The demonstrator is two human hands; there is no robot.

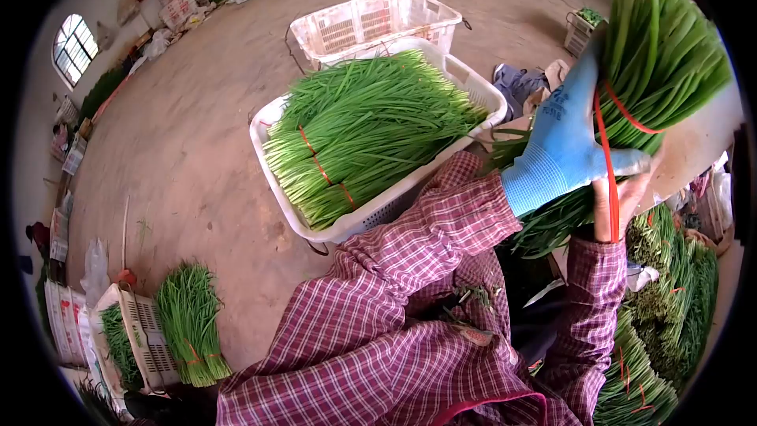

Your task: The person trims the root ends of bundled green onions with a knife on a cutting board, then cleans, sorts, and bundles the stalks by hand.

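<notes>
My left hand (564, 122), in a blue knit glove, is closed against a thick bundle of garlic chives (662, 47) raised at the upper right. My bare right hand (633, 196) is wrapped against the same bundle from below; the gloved thumb and the stalks hide most of its fingers. A red rubber band (631, 113) crosses the stalks. From there a stretched strand runs down to my right wrist. Left of my hands, a white plastic crate (276, 197) holds chives laid flat, with red bands around some of them.
Behind that crate stands another white crate (374, 20). Banded chive bundles (639, 379) lie at lower right. A small crate (150, 339) and an upright chive bundle (189, 315) stand on the floor at lower left. Crates and people line the far walls.
</notes>
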